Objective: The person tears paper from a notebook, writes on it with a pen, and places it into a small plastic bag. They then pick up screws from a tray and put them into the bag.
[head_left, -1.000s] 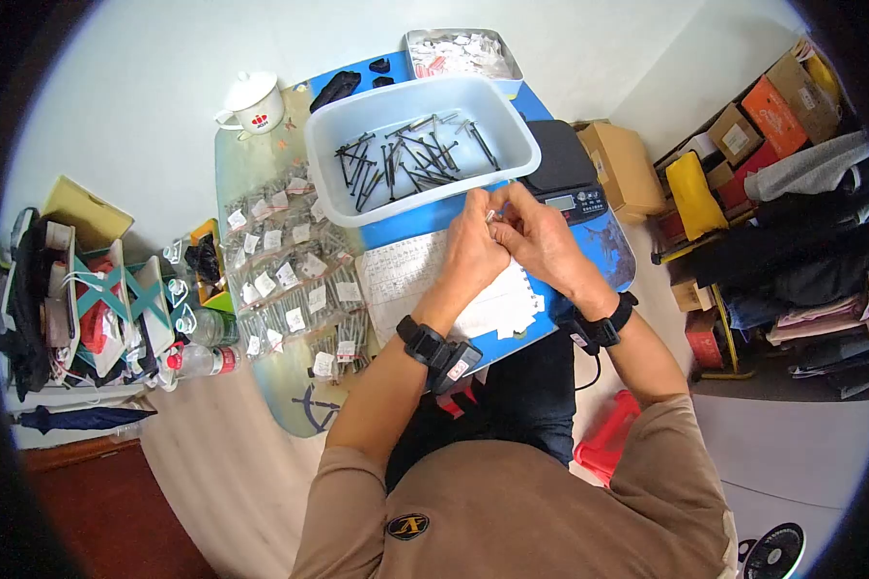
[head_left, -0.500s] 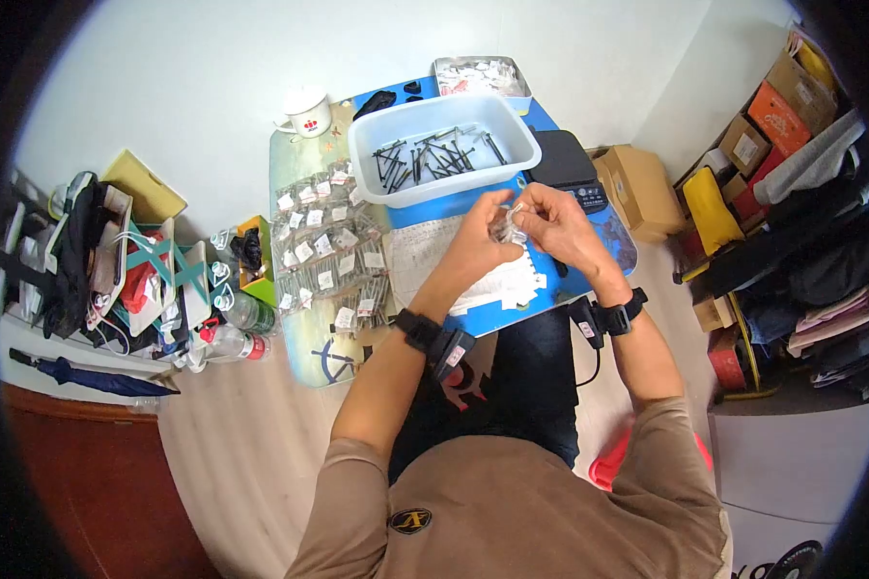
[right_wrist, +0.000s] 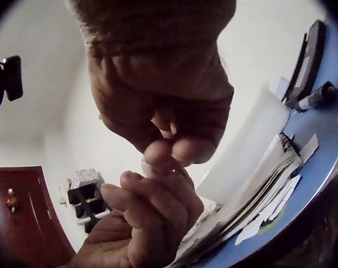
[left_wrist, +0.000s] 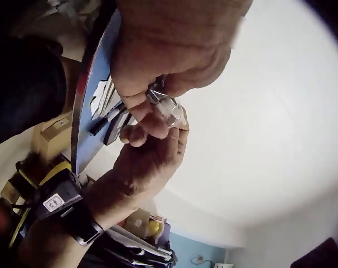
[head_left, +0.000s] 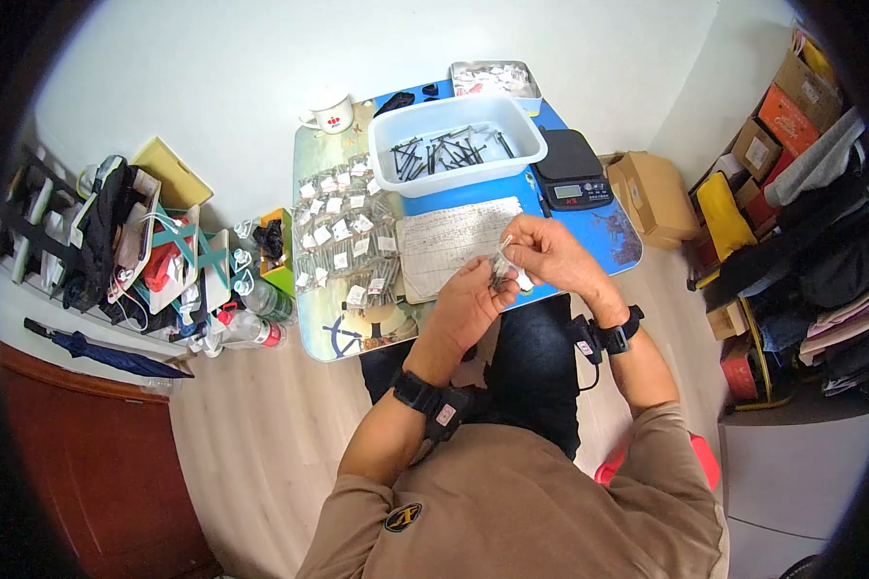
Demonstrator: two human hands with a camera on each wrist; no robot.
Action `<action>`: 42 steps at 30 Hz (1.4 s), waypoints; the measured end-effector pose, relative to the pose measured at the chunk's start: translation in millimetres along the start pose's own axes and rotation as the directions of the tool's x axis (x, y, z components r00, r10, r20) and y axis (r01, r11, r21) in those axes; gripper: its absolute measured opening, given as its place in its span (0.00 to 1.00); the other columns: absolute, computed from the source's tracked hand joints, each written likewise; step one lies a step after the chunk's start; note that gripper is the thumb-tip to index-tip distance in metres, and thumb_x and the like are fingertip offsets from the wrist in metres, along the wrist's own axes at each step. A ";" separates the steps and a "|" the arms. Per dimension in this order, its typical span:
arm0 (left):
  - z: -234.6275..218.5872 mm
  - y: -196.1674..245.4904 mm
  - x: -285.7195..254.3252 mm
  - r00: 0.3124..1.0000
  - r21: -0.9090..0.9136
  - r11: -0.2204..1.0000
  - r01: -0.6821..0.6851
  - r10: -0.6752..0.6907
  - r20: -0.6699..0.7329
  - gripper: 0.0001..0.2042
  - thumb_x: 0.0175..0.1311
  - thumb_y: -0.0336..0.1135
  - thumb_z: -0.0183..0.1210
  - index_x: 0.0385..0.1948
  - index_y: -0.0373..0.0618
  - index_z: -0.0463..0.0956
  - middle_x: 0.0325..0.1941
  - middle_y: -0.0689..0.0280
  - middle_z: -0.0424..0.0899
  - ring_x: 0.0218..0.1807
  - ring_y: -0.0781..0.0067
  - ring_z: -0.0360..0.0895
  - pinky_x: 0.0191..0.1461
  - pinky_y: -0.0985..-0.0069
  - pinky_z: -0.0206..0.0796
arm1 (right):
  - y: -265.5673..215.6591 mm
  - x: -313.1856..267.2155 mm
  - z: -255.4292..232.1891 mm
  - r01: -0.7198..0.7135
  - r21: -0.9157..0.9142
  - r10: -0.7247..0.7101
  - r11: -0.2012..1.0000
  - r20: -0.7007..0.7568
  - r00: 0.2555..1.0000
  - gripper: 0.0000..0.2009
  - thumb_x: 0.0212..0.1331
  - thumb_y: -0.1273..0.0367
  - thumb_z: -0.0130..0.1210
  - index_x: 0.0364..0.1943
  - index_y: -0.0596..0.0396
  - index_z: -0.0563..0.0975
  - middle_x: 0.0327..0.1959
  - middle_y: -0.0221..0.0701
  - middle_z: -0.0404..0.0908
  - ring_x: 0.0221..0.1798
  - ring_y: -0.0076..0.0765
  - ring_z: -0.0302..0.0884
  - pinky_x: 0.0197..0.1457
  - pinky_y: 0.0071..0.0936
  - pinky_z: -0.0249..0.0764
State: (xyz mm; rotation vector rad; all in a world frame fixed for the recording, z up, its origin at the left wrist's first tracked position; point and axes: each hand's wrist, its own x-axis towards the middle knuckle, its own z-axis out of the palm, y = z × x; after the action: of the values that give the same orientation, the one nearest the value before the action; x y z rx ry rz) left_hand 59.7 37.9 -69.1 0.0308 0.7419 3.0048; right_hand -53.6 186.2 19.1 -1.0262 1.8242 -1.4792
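Note:
A small clear plastic bag with a white slip and dark bits in it is held between both hands above the table's front edge. The left hand grips its lower part with curled fingers; the right hand pinches its upper end between thumb and fingers. In the left wrist view the crinkled bag shows between the fingertips of both hands. The right wrist view has the right hand's fingertips touching the left hand's, the bag mostly hidden.
Behind the hands lies a written notebook. A pale tub holds black screws. Rows of labelled bags lie on the left. A black scale stands right of the tub, a white mug at the back left, a tin at the back.
Both hands have come down and nearer the body with the bag, uncovering more of the notebook and scale. The left hand now sits lower than the right. The head view has shifted.

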 end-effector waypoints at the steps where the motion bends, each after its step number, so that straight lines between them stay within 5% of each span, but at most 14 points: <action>1: 0.1 -1.0 0.0 0.999 -0.013 0.999 -0.030 0.030 -0.017 0.13 0.78 0.33 0.44 0.55 0.36 0.68 0.49 0.54 0.79 0.48 0.61 0.80 0.53 0.68 0.76 | -3.4 -2.3 3.6 -0.012 -0.053 0.013 0.999 0.020 1.000 0.04 0.70 0.73 0.53 0.43 0.56 0.77 0.24 0.20 0.72 0.20 0.13 0.64 0.22 0.15 0.61; 3: 8.3 0.9 -1.0 0.998 -0.027 0.998 -0.051 0.050 -0.031 0.13 0.79 0.34 0.44 0.55 0.36 0.68 0.48 0.55 0.79 0.46 0.64 0.80 0.52 0.69 0.76 | -12.0 -6.1 8.0 -0.036 -0.153 0.037 0.988 0.004 0.999 0.10 0.70 0.73 0.52 0.52 0.58 0.77 0.26 0.24 0.74 0.23 0.17 0.68 0.24 0.18 0.66; 5: 17.0 7.5 -4.5 0.998 -0.001 0.998 -0.068 0.068 -0.012 0.13 0.78 0.33 0.44 0.56 0.36 0.68 0.47 0.57 0.79 0.43 0.66 0.79 0.50 0.70 0.76 | -10.5 -8.3 10.3 0.205 -0.295 -0.244 0.933 -0.102 0.964 0.16 0.70 0.72 0.52 0.59 0.58 0.75 0.26 0.28 0.75 0.27 0.20 0.73 0.30 0.22 0.71; 9: 31.5 9.2 -6.3 0.997 0.018 0.997 -0.070 0.070 0.015 0.13 0.78 0.33 0.44 0.57 0.36 0.68 0.48 0.56 0.79 0.45 0.66 0.79 0.50 0.71 0.76 | -6.0 -13.5 10.2 0.284 -0.533 -0.313 0.797 0.037 0.949 0.20 0.69 0.73 0.53 0.64 0.58 0.72 0.39 0.37 0.83 0.34 0.31 0.81 0.40 0.32 0.76; 11: 36.8 6.6 -8.3 0.987 0.042 0.995 -0.085 0.090 -0.133 0.14 0.78 0.32 0.44 0.57 0.36 0.67 0.48 0.56 0.79 0.45 0.65 0.79 0.50 0.71 0.75 | -11.7 -17.4 10.4 0.216 -0.535 -0.214 0.817 0.066 0.975 0.19 0.69 0.73 0.52 0.64 0.59 0.72 0.47 0.42 0.84 0.36 0.37 0.82 0.42 0.35 0.77; 13: 32.1 7.0 -7.9 0.989 0.032 0.996 -0.079 0.082 -0.122 0.14 0.78 0.32 0.44 0.58 0.35 0.67 0.48 0.56 0.79 0.45 0.65 0.79 0.50 0.70 0.75 | -15.4 -18.3 13.5 0.299 -0.500 -0.403 0.813 -0.111 0.909 0.18 0.70 0.72 0.51 0.62 0.59 0.74 0.49 0.45 0.83 0.38 0.39 0.82 0.45 0.33 0.77; 17: 31.1 11.2 -4.6 0.996 0.039 0.997 -0.067 0.069 -0.061 0.14 0.77 0.30 0.43 0.58 0.35 0.67 0.49 0.57 0.79 0.44 0.65 0.79 0.52 0.67 0.74 | -20.8 -19.1 7.9 0.207 -0.464 -0.283 0.861 -0.099 0.954 0.19 0.69 0.72 0.51 0.63 0.59 0.73 0.51 0.46 0.82 0.41 0.40 0.82 0.48 0.32 0.77; 19: 29.6 13.5 -2.0 0.996 0.060 0.997 -0.047 0.052 -0.079 0.14 0.77 0.29 0.43 0.58 0.35 0.67 0.49 0.57 0.79 0.44 0.66 0.79 0.52 0.67 0.74 | -14.8 -15.0 9.5 0.102 -0.424 -0.104 0.900 0.018 0.994 0.19 0.68 0.72 0.51 0.62 0.61 0.74 0.51 0.52 0.81 0.52 0.56 0.82 0.56 0.40 0.75; 20: 29.4 14.0 -1.5 0.994 0.087 0.996 -0.030 0.039 -0.100 0.14 0.76 0.29 0.43 0.58 0.36 0.67 0.49 0.57 0.78 0.44 0.66 0.78 0.51 0.67 0.73 | -13.2 -10.7 11.8 0.207 -0.443 -0.233 0.872 -0.003 0.973 0.19 0.67 0.72 0.53 0.61 0.61 0.74 0.48 0.51 0.82 0.47 0.54 0.83 0.53 0.39 0.77; 24: 28.6 13.5 -8.4 0.981 0.076 0.994 -0.077 0.089 -0.172 0.14 0.76 0.28 0.43 0.58 0.36 0.68 0.49 0.57 0.78 0.44 0.66 0.78 0.50 0.67 0.73 | -13.6 -10.6 13.7 0.090 -0.287 -0.135 0.954 -0.141 0.981 0.16 0.66 0.72 0.56 0.57 0.61 0.77 0.44 0.47 0.83 0.41 0.46 0.83 0.45 0.35 0.78; 26: 25.4 15.6 -8.8 0.986 0.136 0.988 -0.068 0.088 -0.142 0.14 0.76 0.28 0.45 0.58 0.37 0.68 0.49 0.56 0.78 0.45 0.66 0.78 0.50 0.67 0.73 | -2.4 -4.8 9.2 0.276 -0.459 -0.330 0.845 -0.041 0.943 0.14 0.63 0.75 0.59 0.52 0.63 0.80 0.39 0.41 0.83 0.36 0.35 0.81 0.37 0.28 0.76; 32: 19.6 17.6 -12.9 0.978 0.200 0.974 -0.107 0.139 -0.155 0.14 0.74 0.27 0.49 0.59 0.39 0.68 0.47 0.56 0.81 0.43 0.68 0.81 0.47 0.68 0.74 | 3.7 -4.2 19.7 0.142 -0.225 -0.194 0.964 -0.227 0.954 0.09 0.61 0.75 0.62 0.45 0.61 0.82 0.31 0.32 0.82 0.27 0.22 0.76 0.31 0.22 0.70; 42: 20.4 29.5 -18.9 0.955 0.296 0.950 -0.095 0.171 -0.241 0.11 0.67 0.22 0.59 0.49 0.36 0.74 0.43 0.56 0.85 0.42 0.70 0.85 0.46 0.74 0.82 | 2.0 -3.9 28.3 0.118 -0.245 -0.190 0.962 -0.299 0.935 0.05 0.60 0.74 0.64 0.37 0.62 0.84 0.26 0.28 0.80 0.24 0.20 0.73 0.27 0.19 0.67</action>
State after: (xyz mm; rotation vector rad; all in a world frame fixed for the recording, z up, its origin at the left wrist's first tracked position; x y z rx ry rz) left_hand 78.0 20.3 -37.5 -0.3299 1.2383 3.0357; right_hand -28.8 174.5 10.6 -1.1091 2.2252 -1.6395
